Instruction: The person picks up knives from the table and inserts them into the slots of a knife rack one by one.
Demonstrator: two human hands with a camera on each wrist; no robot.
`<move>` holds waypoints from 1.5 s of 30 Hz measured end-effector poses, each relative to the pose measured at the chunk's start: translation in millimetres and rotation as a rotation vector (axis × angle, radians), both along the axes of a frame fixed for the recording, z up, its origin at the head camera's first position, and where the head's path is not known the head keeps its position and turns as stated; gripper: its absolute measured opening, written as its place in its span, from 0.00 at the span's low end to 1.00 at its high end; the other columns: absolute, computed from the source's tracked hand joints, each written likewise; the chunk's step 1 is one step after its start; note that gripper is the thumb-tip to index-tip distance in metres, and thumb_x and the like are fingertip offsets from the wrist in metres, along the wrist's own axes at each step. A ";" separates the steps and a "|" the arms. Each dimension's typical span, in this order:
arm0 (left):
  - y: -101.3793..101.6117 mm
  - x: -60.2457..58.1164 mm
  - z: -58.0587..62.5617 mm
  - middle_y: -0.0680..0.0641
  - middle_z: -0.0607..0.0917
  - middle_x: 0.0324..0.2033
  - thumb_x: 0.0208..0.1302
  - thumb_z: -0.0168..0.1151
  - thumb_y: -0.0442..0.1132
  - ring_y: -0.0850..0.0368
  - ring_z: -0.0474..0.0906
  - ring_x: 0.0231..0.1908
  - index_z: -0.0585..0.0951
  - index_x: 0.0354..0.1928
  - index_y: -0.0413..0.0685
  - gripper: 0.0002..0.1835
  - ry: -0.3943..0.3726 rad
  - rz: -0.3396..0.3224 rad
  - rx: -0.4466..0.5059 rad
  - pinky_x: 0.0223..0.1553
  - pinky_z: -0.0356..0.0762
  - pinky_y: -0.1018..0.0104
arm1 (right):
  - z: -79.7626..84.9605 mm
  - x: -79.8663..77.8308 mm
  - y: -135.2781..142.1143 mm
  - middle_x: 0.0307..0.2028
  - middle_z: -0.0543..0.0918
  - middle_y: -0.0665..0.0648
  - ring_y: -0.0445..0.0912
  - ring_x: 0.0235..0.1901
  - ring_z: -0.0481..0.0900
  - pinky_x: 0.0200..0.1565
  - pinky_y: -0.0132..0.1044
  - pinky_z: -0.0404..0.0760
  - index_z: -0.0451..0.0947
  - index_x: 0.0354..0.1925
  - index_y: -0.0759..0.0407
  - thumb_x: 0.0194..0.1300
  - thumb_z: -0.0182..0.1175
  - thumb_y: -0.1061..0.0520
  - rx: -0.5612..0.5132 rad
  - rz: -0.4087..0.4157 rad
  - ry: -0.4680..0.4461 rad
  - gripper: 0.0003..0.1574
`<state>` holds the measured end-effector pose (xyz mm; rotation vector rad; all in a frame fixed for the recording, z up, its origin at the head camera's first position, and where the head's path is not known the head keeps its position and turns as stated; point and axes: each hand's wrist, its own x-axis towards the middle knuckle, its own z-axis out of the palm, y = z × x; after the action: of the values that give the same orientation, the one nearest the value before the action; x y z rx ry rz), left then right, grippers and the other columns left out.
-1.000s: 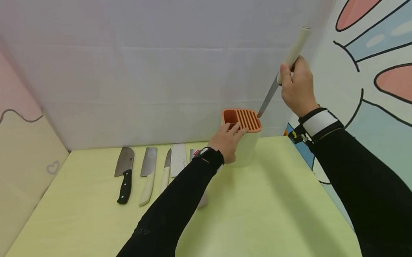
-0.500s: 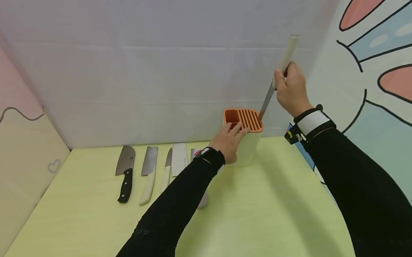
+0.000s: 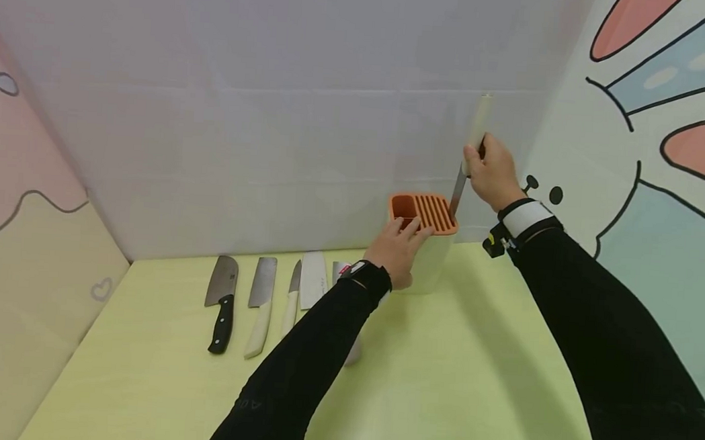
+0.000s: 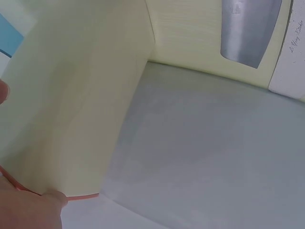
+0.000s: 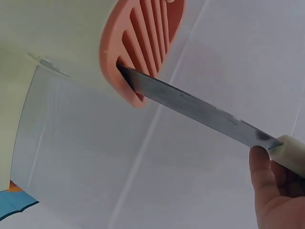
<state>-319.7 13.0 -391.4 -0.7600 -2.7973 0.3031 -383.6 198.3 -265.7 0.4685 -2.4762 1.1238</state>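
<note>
My right hand [image 3: 493, 173] grips the cream handle [image 3: 478, 130] of a kitchen knife, thumb by the blade's base. Nearly upright, its long blade [image 5: 195, 112] enters the end slot of the orange slotted top [image 5: 126, 52] on a pale knife block [image 3: 431, 265]; the tip is hidden inside. My left hand [image 3: 395, 253] holds the block from the front, fingers spread over the rim by the square opening [image 3: 403, 206]. In the left wrist view, fingers [image 4: 31, 207] of this hand lie over the orange rim and the thumb shows at the block's wall.
Left of the block lie a black-handled cleaver [image 3: 222, 306], a cream-handled cleaver [image 3: 260, 305], a small knife [image 3: 292, 304] and a white blade [image 3: 314, 281]. Another blade [image 4: 248, 31] is partly hidden by my left sleeve. A pale wall [image 3: 272, 141] stands close behind.
My right hand has moved down and left with the knife, bringing the blade from beside the block's top into the end slot and more upright. My left hand keeps its place on the block.
</note>
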 end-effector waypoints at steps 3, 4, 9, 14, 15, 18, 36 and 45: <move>1.4 2.5 0.8 0.47 0.53 0.72 0.54 0.62 0.49 0.43 0.51 0.67 0.46 0.73 0.59 0.49 0.000 -0.002 0.011 0.69 0.44 0.55 | -7.7 -3.2 0.1 0.43 0.71 0.65 0.54 0.41 0.70 0.41 0.49 0.73 0.63 0.54 0.67 0.75 0.39 0.47 -0.004 0.020 -0.012 0.26; 1.9 3.2 1.1 0.47 0.53 0.72 0.54 0.62 0.49 0.43 0.51 0.67 0.46 0.73 0.59 0.49 0.001 -0.003 0.014 0.69 0.45 0.55 | -10.3 -4.2 0.3 0.43 0.71 0.65 0.54 0.41 0.70 0.42 0.50 0.73 0.63 0.55 0.68 0.75 0.39 0.47 -0.006 0.027 -0.017 0.26; 3.2 5.5 2.7 0.47 0.53 0.71 0.54 0.62 0.49 0.43 0.51 0.66 0.46 0.73 0.60 0.48 0.012 -0.005 0.011 0.69 0.45 0.55 | -21.8 -6.9 1.2 0.44 0.71 0.67 0.56 0.41 0.69 0.41 0.51 0.72 0.62 0.54 0.69 0.75 0.39 0.47 0.004 0.043 -0.045 0.26; 2.3 7.2 2.7 0.47 0.53 0.72 0.55 0.60 0.49 0.43 0.51 0.67 0.44 0.74 0.59 0.48 0.030 -0.006 -0.023 0.69 0.45 0.55 | -30.9 -6.6 1.5 0.43 0.70 0.67 0.56 0.39 0.68 0.38 0.50 0.70 0.62 0.54 0.69 0.75 0.38 0.47 0.022 0.043 -0.065 0.26; 1.8 7.5 2.6 0.47 0.53 0.72 0.56 0.60 0.50 0.43 0.51 0.67 0.43 0.74 0.59 0.48 0.034 -0.006 -0.029 0.69 0.45 0.54 | -32.3 -6.3 1.0 0.42 0.70 0.67 0.56 0.38 0.68 0.36 0.50 0.70 0.62 0.54 0.69 0.75 0.38 0.47 0.026 0.044 -0.067 0.26; 0.4 8.3 2.3 0.47 0.53 0.71 0.56 0.60 0.51 0.43 0.51 0.67 0.43 0.74 0.59 0.49 0.044 -0.002 -0.035 0.69 0.45 0.54 | -36.1 -6.1 -0.9 0.39 0.70 0.66 0.56 0.35 0.67 0.33 0.48 0.68 0.62 0.52 0.69 0.75 0.38 0.47 0.036 0.051 -0.068 0.25; 3.6 14.3 0.8 0.47 0.52 0.72 0.55 0.60 0.49 0.43 0.49 0.67 0.43 0.74 0.60 0.49 0.051 0.002 -0.013 0.69 0.44 0.55 | -63.0 -8.9 0.6 0.46 0.71 0.69 0.58 0.41 0.71 0.39 0.53 0.73 0.59 0.59 0.69 0.75 0.38 0.46 0.026 0.060 -0.158 0.29; 6.8 16.8 1.8 0.47 0.51 0.72 0.55 0.61 0.49 0.43 0.48 0.68 0.42 0.74 0.61 0.49 0.033 -0.005 0.013 0.69 0.44 0.55 | -68.0 -3.3 4.1 0.45 0.72 0.70 0.59 0.42 0.73 0.41 0.56 0.77 0.58 0.60 0.69 0.75 0.39 0.46 0.014 0.068 -0.169 0.30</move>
<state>-303.0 19.8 -389.6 -0.7518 -2.7641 0.2941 -386.9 202.4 -333.7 0.4835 -2.6324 1.2192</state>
